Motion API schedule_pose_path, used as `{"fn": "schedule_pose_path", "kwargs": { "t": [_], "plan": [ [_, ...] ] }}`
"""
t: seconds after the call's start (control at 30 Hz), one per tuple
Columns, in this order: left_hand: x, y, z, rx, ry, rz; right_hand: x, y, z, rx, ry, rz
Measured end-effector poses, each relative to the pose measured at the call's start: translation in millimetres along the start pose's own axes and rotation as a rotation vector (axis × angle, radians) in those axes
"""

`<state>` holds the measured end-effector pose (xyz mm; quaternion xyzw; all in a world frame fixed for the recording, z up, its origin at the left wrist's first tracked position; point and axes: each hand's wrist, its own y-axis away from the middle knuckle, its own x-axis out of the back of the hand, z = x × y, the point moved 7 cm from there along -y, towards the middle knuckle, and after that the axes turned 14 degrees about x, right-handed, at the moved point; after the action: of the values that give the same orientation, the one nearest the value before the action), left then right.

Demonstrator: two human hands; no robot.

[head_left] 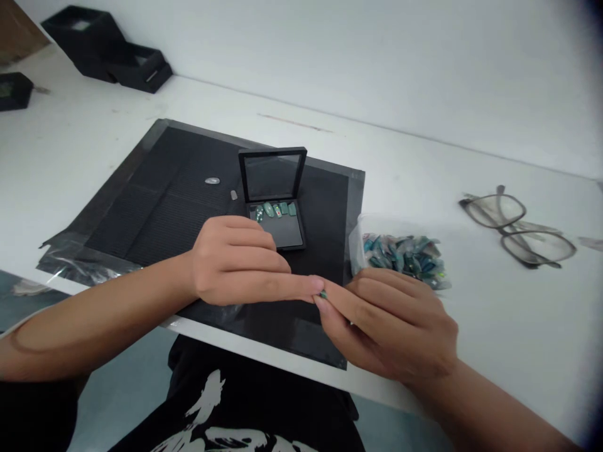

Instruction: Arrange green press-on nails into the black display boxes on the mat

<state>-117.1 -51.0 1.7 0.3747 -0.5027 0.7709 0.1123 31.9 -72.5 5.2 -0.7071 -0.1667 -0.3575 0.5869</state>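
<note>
A tiny green piece [323, 293], which looks like a press-on nail, is at the meeting fingertips of both hands, mostly covered. My right hand [389, 320] pinches it between thumb and index finger. My left hand [242, 263] stretches its index finger against the same piece; its other fingers are curled and its thumb is hidden. Behind the left hand stands a black display case [304, 235] with its clear lid up. Several green press-on nails [268, 209] lie in a row along the back of its base.
A clear plastic tub [357, 251] full of teal and green nails stands behind my right hand. Eyeglasses [513, 229] lie at the right. On the black mat [141, 182] are two small pale pieces [212, 181]. Black boxes [103, 50] are stacked at the back left.
</note>
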Motion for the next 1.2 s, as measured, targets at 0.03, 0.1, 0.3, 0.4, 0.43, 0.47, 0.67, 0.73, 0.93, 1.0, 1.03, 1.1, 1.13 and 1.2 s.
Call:
{"fn": "schedule_pose_path", "kwargs": {
  "t": [0.03,0.1,0.3,0.4,0.43,0.47,0.67,0.73,0.93,1.0,1.03,1.1,1.13,1.2],
  "plan": [
    [0.3,0.2,1.4,-0.039,-0.015,-0.003,-1.3,0.5,0.8,-0.005,-0.017,-0.004],
    [1.6,0.1,3.8,-0.103,-0.040,0.019,-4.2,2.0,0.8,0.017,-0.030,-0.021],
    [6.8,-3.5,5.6,-0.143,-0.090,0.095,-8.8,6.2,-2.9,0.156,0.001,-0.068],
    [5.5,-3.2,4.7,-0.154,-0.133,0.056,-9.4,6.1,-4.6,0.177,0.055,-0.092],
    [5.1,-2.7,4.4,-0.159,-0.142,0.047,-9.3,6.0,-4.8,0.176,0.080,-0.097],
    [4.9,-2.2,4.5,-0.167,-0.146,0.046,-9.0,5.8,-4.7,0.170,0.105,-0.096],
    [-3.0,-3.4,5.2,-0.143,-0.114,-0.032,-9.2,4.6,-4.6,0.179,0.166,-0.049],
    [-4.3,-3.1,5.2,-0.142,-0.083,-0.058,-10.8,4.5,-3.0,0.171,0.187,-0.059],
    [7.7,6.2,-8.3,-0.082,-0.158,-0.107,-1.3,10.5,11.7,0.135,0.283,-0.107],
    [12.4,10.6,-17.1,-0.015,-0.248,-0.149,7.8,15.0,22.9,0.081,0.347,-0.089],
    [13.6,12.9,-21.3,0.017,-0.298,-0.170,12.4,17.4,27.9,0.066,0.370,-0.069],
    [14.6,17.3,-27.9,0.055,-0.381,-0.178,19.3,21.7,37.5,0.033,0.388,-0.030],
    [14.0,19.1,-30.4,0.060,-0.405,-0.167,21.7,23.3,41.1,0.028,0.387,-0.008],
    [9.8,22.0,-36.4,0.073,-0.401,-0.145,23.7,24.8,47.1,0.019,0.370,0.021]
  ]
}}
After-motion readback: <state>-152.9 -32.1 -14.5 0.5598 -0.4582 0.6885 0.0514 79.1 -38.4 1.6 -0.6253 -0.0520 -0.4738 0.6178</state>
